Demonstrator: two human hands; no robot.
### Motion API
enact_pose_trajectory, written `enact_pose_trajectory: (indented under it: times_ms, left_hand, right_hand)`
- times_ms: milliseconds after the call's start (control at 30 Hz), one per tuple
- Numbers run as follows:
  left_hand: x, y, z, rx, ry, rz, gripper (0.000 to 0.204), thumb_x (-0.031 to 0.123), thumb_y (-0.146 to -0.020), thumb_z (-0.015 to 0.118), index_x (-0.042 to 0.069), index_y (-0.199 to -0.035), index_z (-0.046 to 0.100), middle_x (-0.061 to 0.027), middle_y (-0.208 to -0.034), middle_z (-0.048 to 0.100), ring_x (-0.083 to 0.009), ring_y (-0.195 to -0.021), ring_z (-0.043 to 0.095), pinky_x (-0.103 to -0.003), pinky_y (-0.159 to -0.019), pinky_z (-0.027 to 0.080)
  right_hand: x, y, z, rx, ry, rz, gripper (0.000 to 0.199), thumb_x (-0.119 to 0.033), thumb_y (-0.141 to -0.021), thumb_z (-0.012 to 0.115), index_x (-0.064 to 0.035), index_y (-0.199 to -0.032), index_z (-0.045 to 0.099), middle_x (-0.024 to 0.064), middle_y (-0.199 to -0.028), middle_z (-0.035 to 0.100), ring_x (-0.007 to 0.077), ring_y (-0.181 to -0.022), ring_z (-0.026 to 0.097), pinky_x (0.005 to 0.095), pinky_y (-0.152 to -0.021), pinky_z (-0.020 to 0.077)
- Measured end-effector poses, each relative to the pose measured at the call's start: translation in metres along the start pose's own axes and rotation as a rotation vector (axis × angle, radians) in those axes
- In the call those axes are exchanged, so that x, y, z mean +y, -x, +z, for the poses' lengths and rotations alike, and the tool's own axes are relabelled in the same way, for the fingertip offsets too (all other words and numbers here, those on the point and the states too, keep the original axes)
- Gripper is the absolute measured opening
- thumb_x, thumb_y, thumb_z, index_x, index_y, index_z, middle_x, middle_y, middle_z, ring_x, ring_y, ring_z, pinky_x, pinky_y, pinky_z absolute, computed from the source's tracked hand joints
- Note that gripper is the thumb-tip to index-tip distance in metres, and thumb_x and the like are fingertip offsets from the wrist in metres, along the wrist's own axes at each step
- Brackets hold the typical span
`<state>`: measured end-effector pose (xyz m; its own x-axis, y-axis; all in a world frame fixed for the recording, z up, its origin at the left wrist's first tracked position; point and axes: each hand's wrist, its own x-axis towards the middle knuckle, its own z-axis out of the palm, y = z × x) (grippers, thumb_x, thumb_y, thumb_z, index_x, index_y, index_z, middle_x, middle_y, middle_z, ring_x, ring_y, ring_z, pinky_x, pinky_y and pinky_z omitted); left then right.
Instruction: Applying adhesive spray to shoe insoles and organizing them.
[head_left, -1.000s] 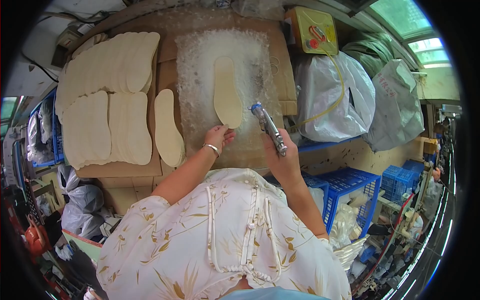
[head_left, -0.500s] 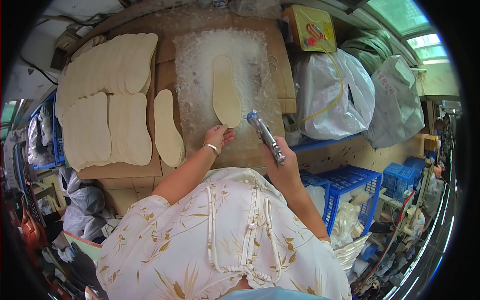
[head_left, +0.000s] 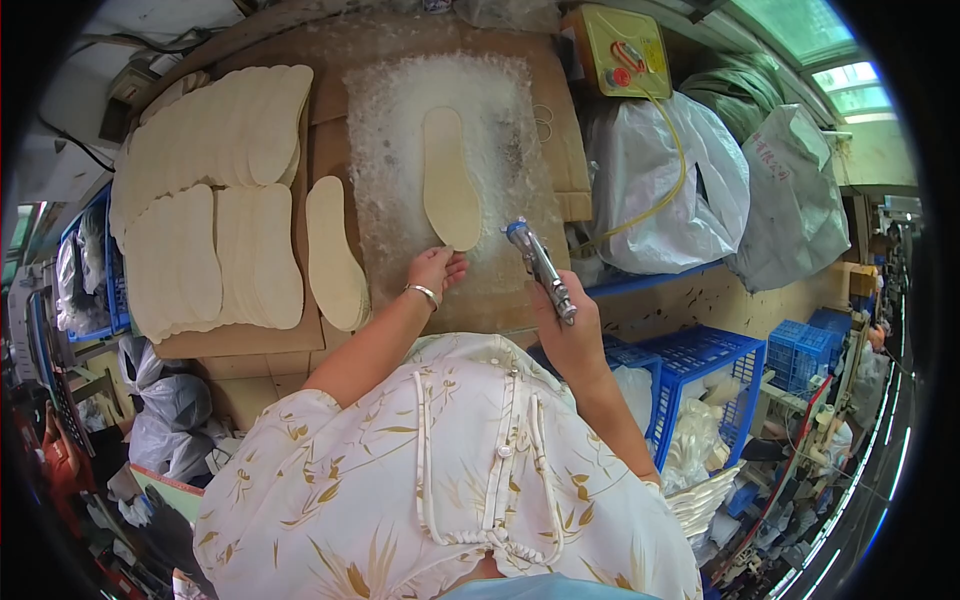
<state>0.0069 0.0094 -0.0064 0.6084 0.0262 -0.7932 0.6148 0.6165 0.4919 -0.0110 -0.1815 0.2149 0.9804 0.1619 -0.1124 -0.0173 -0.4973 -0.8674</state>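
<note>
Left hand: the left hand (head_left: 436,270) sits at the near end of the insole, fingers bent and fingertips pinching its heel edge, a bangle (head_left: 424,293) on the wrist.
Right hand: the right hand (head_left: 568,335) is wrapped tight round the handle of one spray gun (head_left: 538,265), nozzle up and tilted toward the insole, just beside its heel.
Insole on the work patch: one pale insole (head_left: 449,178), lying flat, toe away from the person, in the middle of the white crusted patch (head_left: 390,130) on the cardboard.
Single insole beside it: one more loose insole (head_left: 333,253) lies to the left, off the crust, well clear of the hand; its edge looks thick, so whether it is one or a thin stack cannot be told.
Overlapped rows: two fanned groups of insoles, an upper row (head_left: 210,135) and a lower row (head_left: 210,262); they overlap too closely to count, many in each.
Bench: brown cardboard sheets (head_left: 560,150) cover the top.
Yellow box: one, a yellow box (head_left: 617,50) at the far right corner, with a yellow hose (head_left: 668,180) trailing down from it.
Sacks: two big pale plastic sacks (head_left: 660,190) to the right.
Crates: blue plastic crates (head_left: 700,370) below the bench on the right, at least three.
</note>
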Motion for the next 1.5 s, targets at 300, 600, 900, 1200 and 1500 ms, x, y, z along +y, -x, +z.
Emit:
enact_pose_trajectory:
  times_ms: [300,600,900,1200,1500]
  left_hand:
    - [0.000,0.001,-0.001,-0.004,-0.020,-0.004,0.015,0.018,-0.092,0.055,0.004,-0.099,0.056,-0.0080,-0.094,0.064,-0.0179,-0.082,0.064,-0.029,-0.069,0.053]
    - [0.000,0.000,-0.002,0.005,-0.040,-0.007,0.015,0.019,-0.092,0.055,0.005,-0.098,0.055,-0.0076,-0.093,0.063,-0.0177,-0.082,0.064,-0.028,-0.069,0.053]
    - [-0.001,0.000,-0.002,0.006,-0.038,-0.005,0.014,0.018,-0.092,0.056,0.005,-0.099,0.055,-0.0072,-0.092,0.064,-0.0174,-0.081,0.064,-0.028,-0.068,0.053]
    - [-0.003,0.000,-0.002,0.015,-0.033,0.010,0.014,0.017,-0.091,0.057,0.004,-0.098,0.055,-0.0078,-0.091,0.064,-0.0175,-0.079,0.065,-0.028,-0.065,0.054]
    - [-0.004,-0.001,-0.002,0.013,-0.035,0.015,0.014,0.017,-0.092,0.057,0.005,-0.099,0.055,-0.0072,-0.091,0.065,-0.0173,-0.079,0.065,-0.028,-0.066,0.054]
  right_hand:
    - [-0.001,0.011,0.000,-0.035,0.015,0.036,0.018,-0.015,-0.087,0.064,-0.0030,-0.095,0.054,0.0171,-0.068,0.057,0.0334,-0.059,0.056,0.0352,-0.056,0.0449]
    - [0.003,0.022,0.000,-0.068,0.041,-0.023,0.019,-0.016,-0.087,0.064,-0.0036,-0.095,0.053,0.0184,-0.070,0.059,0.0370,-0.063,0.058,0.0367,-0.056,0.0457]
    - [0.003,0.028,0.002,-0.082,0.036,0.002,0.020,-0.017,-0.086,0.065,-0.0040,-0.096,0.054,0.0177,-0.069,0.059,0.0367,-0.062,0.059,0.0365,-0.055,0.0457]
    - [0.005,0.030,0.003,-0.055,-0.002,-0.001,0.020,-0.018,-0.087,0.064,-0.0037,-0.096,0.054,0.0165,-0.068,0.058,0.0341,-0.060,0.058,0.0351,-0.055,0.0457]
    - [0.004,0.036,-0.001,-0.063,0.033,0.023,0.021,-0.018,-0.086,0.065,-0.0037,-0.096,0.054,0.0170,-0.069,0.058,0.0349,-0.061,0.059,0.0367,-0.056,0.0460]
